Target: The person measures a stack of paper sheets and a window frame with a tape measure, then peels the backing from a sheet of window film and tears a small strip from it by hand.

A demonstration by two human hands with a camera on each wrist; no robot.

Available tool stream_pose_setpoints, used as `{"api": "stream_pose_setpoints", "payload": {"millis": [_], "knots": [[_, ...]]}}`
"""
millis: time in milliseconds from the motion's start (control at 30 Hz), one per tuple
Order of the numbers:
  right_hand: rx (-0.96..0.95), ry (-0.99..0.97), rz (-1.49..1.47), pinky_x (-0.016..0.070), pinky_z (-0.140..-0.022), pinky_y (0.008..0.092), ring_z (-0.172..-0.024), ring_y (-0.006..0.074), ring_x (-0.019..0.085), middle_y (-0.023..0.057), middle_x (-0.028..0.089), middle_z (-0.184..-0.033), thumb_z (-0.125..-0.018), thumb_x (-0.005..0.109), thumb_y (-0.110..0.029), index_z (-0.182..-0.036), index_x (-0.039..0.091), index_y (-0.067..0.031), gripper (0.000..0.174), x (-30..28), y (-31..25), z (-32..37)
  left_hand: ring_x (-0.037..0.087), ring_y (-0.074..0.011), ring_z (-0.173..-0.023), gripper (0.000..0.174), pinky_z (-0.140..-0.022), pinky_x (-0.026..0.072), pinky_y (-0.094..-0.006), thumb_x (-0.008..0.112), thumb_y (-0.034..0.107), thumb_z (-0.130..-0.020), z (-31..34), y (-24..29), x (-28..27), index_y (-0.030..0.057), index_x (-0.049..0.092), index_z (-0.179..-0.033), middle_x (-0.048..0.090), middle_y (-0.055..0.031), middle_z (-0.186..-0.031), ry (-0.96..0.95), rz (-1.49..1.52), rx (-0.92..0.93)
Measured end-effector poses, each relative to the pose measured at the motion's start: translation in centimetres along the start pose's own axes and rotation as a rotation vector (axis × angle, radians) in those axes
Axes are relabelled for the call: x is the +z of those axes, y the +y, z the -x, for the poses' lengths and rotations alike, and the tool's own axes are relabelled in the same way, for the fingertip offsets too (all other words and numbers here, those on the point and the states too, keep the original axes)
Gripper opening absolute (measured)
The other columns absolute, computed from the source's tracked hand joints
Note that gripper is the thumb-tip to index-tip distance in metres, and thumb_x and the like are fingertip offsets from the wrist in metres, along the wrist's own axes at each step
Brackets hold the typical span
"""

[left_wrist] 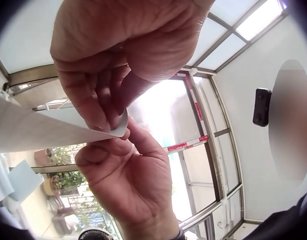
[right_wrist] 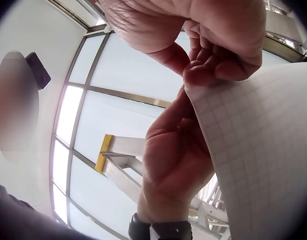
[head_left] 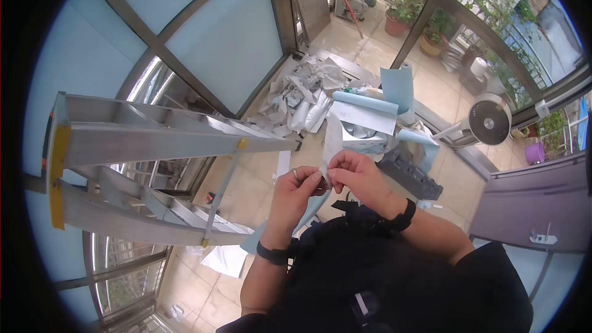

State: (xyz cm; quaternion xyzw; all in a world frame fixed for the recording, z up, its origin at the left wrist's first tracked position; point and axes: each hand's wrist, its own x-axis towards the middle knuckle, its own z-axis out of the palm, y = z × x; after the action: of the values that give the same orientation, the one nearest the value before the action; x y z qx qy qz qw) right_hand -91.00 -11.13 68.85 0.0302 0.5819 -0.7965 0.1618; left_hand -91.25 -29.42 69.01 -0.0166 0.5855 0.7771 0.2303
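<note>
Both hands meet in front of my chest on a strip of pale blue film with a white gridded backing (head_left: 333, 142). My left hand (head_left: 302, 182), a ring on one finger, pinches the strip's corner (left_wrist: 121, 125) between thumb and fingers. My right hand (head_left: 353, 169) pinches the same edge right beside it; in the right wrist view its fingertips (right_wrist: 203, 67) press the gridded backing (right_wrist: 263, 150). The strip runs up from the hands and also hangs down past my left wrist (head_left: 253, 243). Both wrists carry black bands.
An aluminium stepladder (head_left: 154, 166) stands at my left, against glazed window walls. On the tiled floor ahead lie crumpled backing paper (head_left: 302, 95), blue film rolls (head_left: 398, 89), a dark crate (head_left: 410, 172) and a white fan (head_left: 490, 122). Potted plants stand beyond the doorway.
</note>
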Motion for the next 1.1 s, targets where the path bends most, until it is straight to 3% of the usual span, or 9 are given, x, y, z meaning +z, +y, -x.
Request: {"api": "stream_pose_setpoints", "payload": {"millis": [367, 533, 800, 1100], "knots": [[0.07, -0.108, -0.011, 0.05, -0.059, 0.0235, -0.063, 0.0101, 0.06, 0.0048, 0.063, -0.075, -0.089, 0.062, -0.007, -0.094, 0.06, 0.0, 0.009, -6.4, -3.6, -0.1, 0.068, -0.0162, -0.085, 0.02, -0.077, 0.054, -0.0285, 0.058, 0.016, -0.097, -2.1, -0.3, 6.4, -0.0009, 0.066, -0.103, 0.07, -0.0078, -0.092, 0.066, -0.021, 0.031], [0.157, -0.16, 0.188, 0.0506, -0.059, 0.0252, -0.063, 0.0119, 0.063, 0.0059, 0.065, -0.074, -0.091, 0.06, -0.011, -0.093, 0.062, 0.003, 0.014, -9.3, -4.2, -0.1, 0.069, -0.0176, -0.086, 0.019, -0.076, 0.054, -0.0289, 0.06, 0.016, -0.096, -2.6, -1.3, 8.8, -0.0011, 0.067, -0.101, 0.071, -0.0085, -0.09, 0.143, -0.081, -0.012], [0.234, -0.222, 0.264, 0.0507, -0.059, 0.026, -0.062, 0.0123, 0.063, 0.0069, 0.065, -0.073, -0.09, 0.06, -0.013, -0.091, 0.063, 0.0043, 0.018, -10.8, -3.9, -2.2, 0.068, -0.0177, -0.086, 0.02, -0.075, 0.0536, -0.0285, 0.059, 0.017, -0.097, -4.5, -3.3, 9.0, -0.0006, 0.067, -0.099, 0.071, -0.0089, -0.091, 0.21, -0.054, -0.093], [0.176, -0.133, 0.395, 0.0501, -0.057, 0.026, -0.06, 0.0119, 0.062, 0.0073, 0.065, -0.07, -0.089, 0.061, -0.013, -0.089, 0.064, 0.0054, 0.019, -11.1, -4.1, -3.8, 0.067, -0.015, -0.083, 0.02, -0.073, 0.0534, -0.0261, 0.059, 0.018, -0.097, -6.8, -3.8, 8.9, 0.0005, 0.067, -0.1, 0.07, -0.0072, -0.091, 0.208, 0.037, -0.095]]}}
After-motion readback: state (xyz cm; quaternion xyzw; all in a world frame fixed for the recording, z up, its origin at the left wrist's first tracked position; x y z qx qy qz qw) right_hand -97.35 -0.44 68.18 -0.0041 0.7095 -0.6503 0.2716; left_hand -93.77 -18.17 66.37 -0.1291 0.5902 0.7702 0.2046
